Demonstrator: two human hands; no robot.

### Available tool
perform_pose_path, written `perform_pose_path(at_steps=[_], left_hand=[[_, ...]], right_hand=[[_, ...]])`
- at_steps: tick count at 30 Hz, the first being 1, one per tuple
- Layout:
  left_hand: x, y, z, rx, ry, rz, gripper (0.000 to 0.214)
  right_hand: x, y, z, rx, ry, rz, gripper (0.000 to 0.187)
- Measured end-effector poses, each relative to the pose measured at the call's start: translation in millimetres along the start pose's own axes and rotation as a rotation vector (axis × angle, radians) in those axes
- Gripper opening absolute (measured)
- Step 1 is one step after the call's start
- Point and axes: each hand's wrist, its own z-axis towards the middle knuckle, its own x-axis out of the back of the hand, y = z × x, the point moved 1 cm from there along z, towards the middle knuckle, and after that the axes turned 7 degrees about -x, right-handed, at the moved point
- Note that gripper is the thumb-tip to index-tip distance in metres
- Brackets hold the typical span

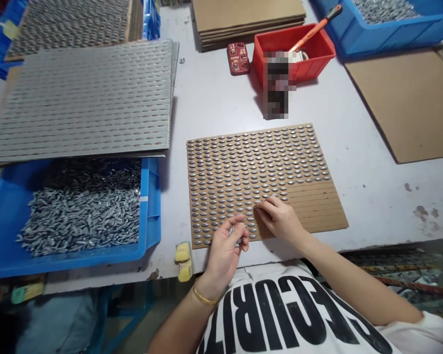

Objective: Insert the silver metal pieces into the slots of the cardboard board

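A cardboard sheet (pixel 313 206) lies in front of me, covered in rows of small grey oval metal pieces (pixel 243 152); bare cardboard with faint lines shows at its lower right. My left hand (pixel 227 243) is palm up over the near edge, its fingers curled round a few of the same metal pieces. At the end of a row, my right hand (pixel 278 216) has thumb and fingers pinched together at the cardboard, near the last pieces set there. Whatever sits between those fingertips is too hidden to make out.
Left, a blue bin (pixel 149 211) holds loose metal pieces, with a filled grey sheet (pixel 96 98) above it. A red box (pixel 313 64) with an orange-handled tool and a dark red tin (pixel 238 59) stand behind. Cardboard (pixel 409 103) lies right; yellow blocks (pixel 183 260) sit at the front edge.
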Motion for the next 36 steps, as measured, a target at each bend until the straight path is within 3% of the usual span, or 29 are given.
perform_pose_path(at_steps=[4, 8, 17, 21, 26, 29, 32, 36], left_hand=[[-1.2, -3.1, 1.4, -0.005, 0.0, 0.004, 0.024], [-4.4, -3.8, 2.0, 0.003, 0.017, -0.001, 0.027], [-18.7, -8.5, 2.7, -0.006, 0.002, 0.006, 0.022], [-27.6, -15.3, 5.4, 0.021, -0.004, 0.009, 0.016], [-35.9, -17.4, 5.2, 0.101, -0.034, 0.0, 0.013], [-37.9, -8.6, 3.9, 0.147, -0.058, -0.032, 0.017], [-36.2, 3.2, 3.2, 0.081, -0.027, -0.083, 0.03], [-33.2, 6.6, 1.7, 0.062, -0.012, -0.091, 0.032]], right_hand=[[-2.5, 0.9, 0.6, 0.021, 0.003, -0.055, 0.021], [0.2, 1.2, 1.7, 0.017, -0.011, -0.044, 0.022], [27.3, -22.9, -25.5, -0.048, -0.049, 0.549, 0.022], [28.3, -24.5, -30.2, 0.024, -0.034, 0.479, 0.027], [27.6, -5.2, -29.8, 0.077, -0.002, 0.384, 0.025], [31.0, 10.0, -26.4, 0.005, 0.042, 0.423, 0.019], [31.2, 21.9, -19.8, -0.099, 0.049, 0.415, 0.011], [23.9, 25.0, -9.6, -0.038, -0.021, 0.335, 0.011]])
